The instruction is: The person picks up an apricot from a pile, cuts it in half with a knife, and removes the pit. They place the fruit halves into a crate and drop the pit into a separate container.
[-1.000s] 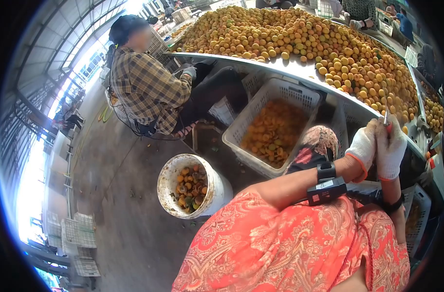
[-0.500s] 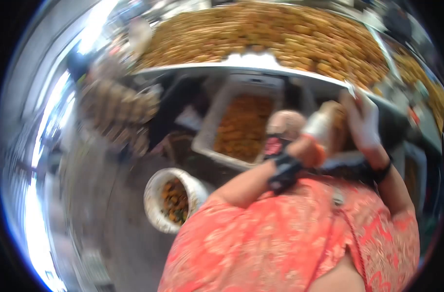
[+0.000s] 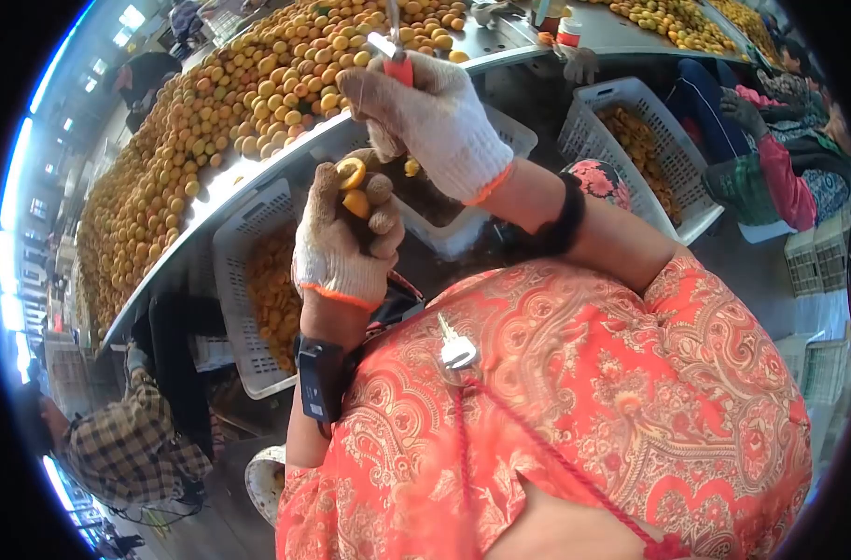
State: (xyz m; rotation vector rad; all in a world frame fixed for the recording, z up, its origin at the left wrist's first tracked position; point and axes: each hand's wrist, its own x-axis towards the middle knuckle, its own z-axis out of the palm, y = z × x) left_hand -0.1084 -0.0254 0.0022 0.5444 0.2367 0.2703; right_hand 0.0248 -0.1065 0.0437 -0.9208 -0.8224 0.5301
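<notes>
My left hand point(image 3: 349, 238), in a white knit glove with brown-stained fingers, is closed around a split apricot point(image 3: 355, 187). Two orange cut pieces show between the thumb and fingers. Just above it, my right hand point(image 3: 439, 117), gloved the same way, grips a small knife by its red handle point(image 3: 399, 71). The metal part of the knife points up, away from the fruit. Both hands are beside the near edge of a table point(image 3: 290, 157) spread with whole apricots point(image 3: 285, 89).
Below the table edge stand a left crate point(image 3: 244, 322) of orange fruit pieces, a middle crate point(image 3: 463, 238) and a right crate point(image 3: 601, 98) with more pieces. A white bucket point(image 3: 263, 481) is at lower left. People sit at both sides, one in a checked shirt point(image 3: 132, 439).
The view has swung and sharpened from a blur. My hands, earlier close together at the right of the picture, are now left of centre, with my right hand raised above my left.
</notes>
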